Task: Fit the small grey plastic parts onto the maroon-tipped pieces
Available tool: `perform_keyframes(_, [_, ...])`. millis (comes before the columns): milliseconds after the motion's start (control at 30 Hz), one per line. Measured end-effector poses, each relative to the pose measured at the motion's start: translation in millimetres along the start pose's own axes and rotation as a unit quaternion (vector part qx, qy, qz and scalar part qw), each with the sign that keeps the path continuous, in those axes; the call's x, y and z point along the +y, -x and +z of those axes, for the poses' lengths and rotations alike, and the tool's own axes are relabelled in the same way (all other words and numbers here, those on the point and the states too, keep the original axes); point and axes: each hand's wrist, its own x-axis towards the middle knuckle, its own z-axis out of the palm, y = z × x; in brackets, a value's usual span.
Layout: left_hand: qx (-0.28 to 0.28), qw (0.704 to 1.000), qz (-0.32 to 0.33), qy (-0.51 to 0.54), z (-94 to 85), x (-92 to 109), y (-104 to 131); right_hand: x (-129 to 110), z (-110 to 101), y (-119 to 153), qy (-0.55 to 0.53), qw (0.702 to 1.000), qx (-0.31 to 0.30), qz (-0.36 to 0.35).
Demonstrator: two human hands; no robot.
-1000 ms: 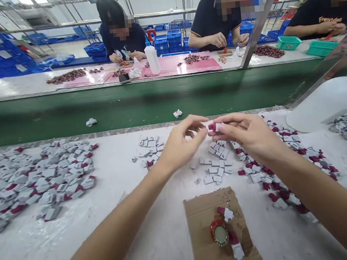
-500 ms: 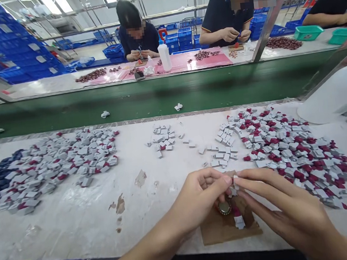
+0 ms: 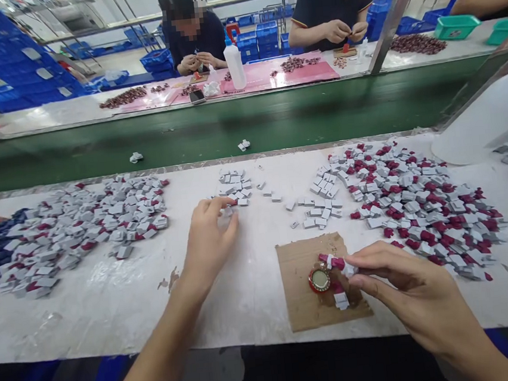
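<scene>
Right hand (image 3: 412, 295) busy: a grey-and-maroon piece (image 3: 350, 270) is pinched by its grey end over the cardboard (image 3: 301, 305), probably light, stiff, best gripped by its sides; left hand (image 3: 209, 238) is held, thumb and forefinger parted, beside grey blocks (image 3: 234, 182).

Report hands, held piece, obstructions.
Right hand pinching small maroon-and-white piece over brown cardboard sheet. Left hand at small grey rectangular blocks, grip unclear. Nothing visibly blocking either hand.

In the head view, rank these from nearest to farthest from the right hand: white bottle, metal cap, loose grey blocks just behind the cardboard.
1. Metal cap: on the cardboard, left of the right hand.
2. Loose grey blocks: just behind the cardboard.
3. White bottle: across the green strip.
</scene>
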Motion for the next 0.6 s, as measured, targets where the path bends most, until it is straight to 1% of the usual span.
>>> perform_keyframes(67, [-0.016, 0.999, 0.044, -0.021, 5.4, -18.6, -1.6, -1.3, 2.8, 4.8, -0.007, 1.0, -0.018, 0.024])
perform_keyframes(100, [-0.019, 0.998, 0.059, -0.024, 7.3, -24.9, -1.0, -2.1, 4.6, 7.1, -0.006, 0.999, -0.022, 0.035])
perform_keyframes(167, [-0.021, 0.997, 0.072, -0.025, 9.0, -32.0, 1.1, -3.7, 8.8, 10.8, 0.004, 0.998, -0.022, 0.053])
perform_keyframes(233, [-0.025, 0.997, 0.067, -0.025, 8.0, -34.2, 2.1, -4.3, 12.8, 13.3, 0.013, 0.997, -0.022, 0.067])
perform_keyframes(367, [-0.059, 0.998, 0.021, -0.027, 1.8, -30.6, 1.2, -4.1, 18.1, 14.1, 0.032, 0.997, -0.025, 0.065])
perform_keyframes(467, [-0.114, 0.993, -0.016, -0.03, -5.0, -22.2, 4.5, -6.0, 18.5, 13.0, 0.049, 0.997, -0.03, 0.054])
perform_keyframes(600, [-0.178, 0.984, -0.026, -0.001, -13.0, -6.5, 14.7, -10.1, 17.1, 11.7, 0.058, 0.996, -0.04, 0.054])
